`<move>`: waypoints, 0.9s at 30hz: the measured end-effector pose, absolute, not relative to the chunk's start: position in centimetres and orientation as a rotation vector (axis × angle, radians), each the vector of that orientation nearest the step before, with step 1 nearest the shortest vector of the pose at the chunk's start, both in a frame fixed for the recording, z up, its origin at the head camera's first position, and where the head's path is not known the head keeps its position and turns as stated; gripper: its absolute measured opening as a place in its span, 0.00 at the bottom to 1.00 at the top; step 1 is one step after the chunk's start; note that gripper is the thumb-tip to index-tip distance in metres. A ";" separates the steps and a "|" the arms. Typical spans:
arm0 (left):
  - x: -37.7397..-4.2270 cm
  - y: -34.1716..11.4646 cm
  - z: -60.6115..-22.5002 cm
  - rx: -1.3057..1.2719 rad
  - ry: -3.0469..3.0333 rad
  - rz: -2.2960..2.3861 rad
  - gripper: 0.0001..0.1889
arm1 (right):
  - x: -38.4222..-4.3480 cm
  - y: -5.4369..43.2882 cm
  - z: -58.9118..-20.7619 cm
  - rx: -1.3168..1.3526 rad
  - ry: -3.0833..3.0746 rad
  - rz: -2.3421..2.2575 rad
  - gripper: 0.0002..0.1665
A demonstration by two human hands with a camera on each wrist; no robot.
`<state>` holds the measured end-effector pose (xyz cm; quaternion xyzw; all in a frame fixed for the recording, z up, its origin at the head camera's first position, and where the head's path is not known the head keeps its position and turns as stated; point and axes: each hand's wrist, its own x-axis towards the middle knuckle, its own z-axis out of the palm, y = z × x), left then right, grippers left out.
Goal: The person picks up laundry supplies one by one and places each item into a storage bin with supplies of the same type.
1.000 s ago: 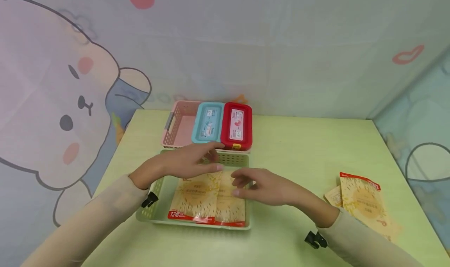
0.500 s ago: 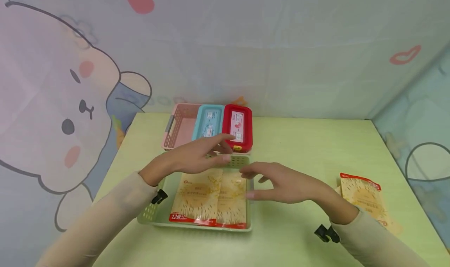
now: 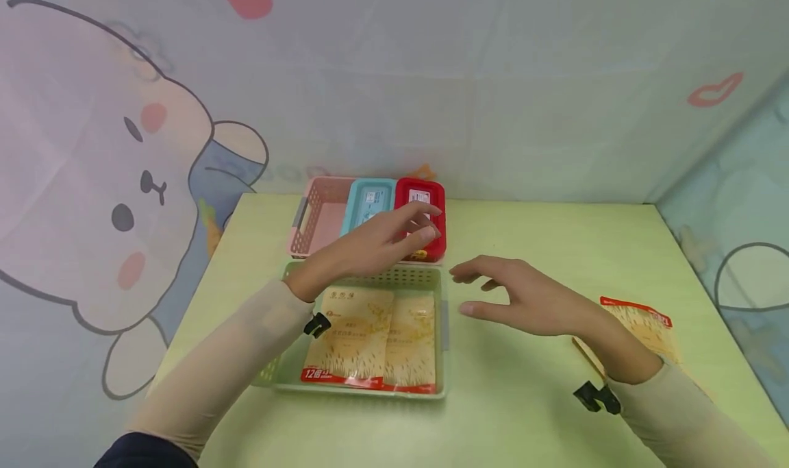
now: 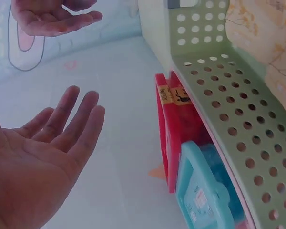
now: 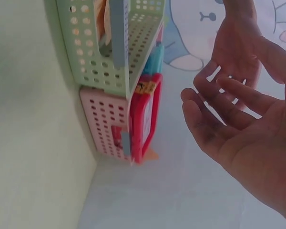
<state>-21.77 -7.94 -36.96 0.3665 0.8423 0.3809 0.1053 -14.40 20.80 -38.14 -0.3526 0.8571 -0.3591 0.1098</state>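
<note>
Below the level of both loosely spread hands [image 3: 385, 242] [image 3: 533, 300], yellow packets [image 3: 356, 338] lie in the green basket [image 3: 290, 362].

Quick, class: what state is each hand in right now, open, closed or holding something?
Left hand: open, fingers relaxed, holding nothing.
Right hand: open, fingers relaxed, holding nothing.

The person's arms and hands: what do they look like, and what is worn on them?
The left hand and right hand are bare, without gloves. Long pale cream sleeves cover the arms; dark cloth meets the left one. A small black clip-like piece sits near each cuff.
</note>
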 end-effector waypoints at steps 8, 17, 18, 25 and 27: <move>-22.6 -5.7 -36.6 0.944 2.564 1.170 0.32 | -15.4 23.5 -37.2 -0.988 2.642 -1.049 0.25; -22.8 -4.4 -36.8 0.912 2.535 1.185 0.34 | -15.7 24.6 -35.9 -0.935 2.724 -1.016 0.24; -22.7 -4.3 -36.9 0.907 2.533 1.183 0.34 | -15.7 24.7 -35.8 -0.924 2.729 -1.015 0.24; -22.7 -3.0 -37.2 0.845 2.526 1.228 0.34 | -15.6 25.5 -35.3 -0.838 2.764 -1.018 0.23; -22.8 -2.6 -37.5 0.823 2.504 1.275 0.33 | -15.6 25.7 -35.2 -0.798 2.783 -1.017 0.22</move>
